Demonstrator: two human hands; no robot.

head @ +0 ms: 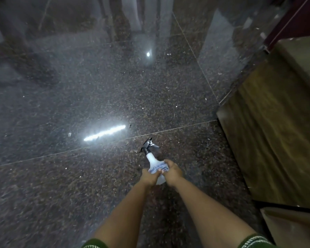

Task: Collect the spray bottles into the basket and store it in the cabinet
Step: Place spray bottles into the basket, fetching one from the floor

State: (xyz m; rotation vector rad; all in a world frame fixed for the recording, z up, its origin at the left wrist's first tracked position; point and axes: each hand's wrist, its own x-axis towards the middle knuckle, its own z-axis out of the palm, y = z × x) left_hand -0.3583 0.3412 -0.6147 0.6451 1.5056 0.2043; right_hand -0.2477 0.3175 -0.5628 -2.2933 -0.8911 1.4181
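The white spray bottle [155,168] was held out over the dark polished floor [79,185], its long axis pointing away from the person, black trigger head at the far end. Both hands wrapped its lower body: the left hand [149,176] closed its grip on the left side, the right hand [172,173] on the right, equally near. A wooden cabinet [276,140] stood to the right. No basket showed.

Open polished floor [97,104] ahead and left, wooden cabinet [276,131] blocking the right side
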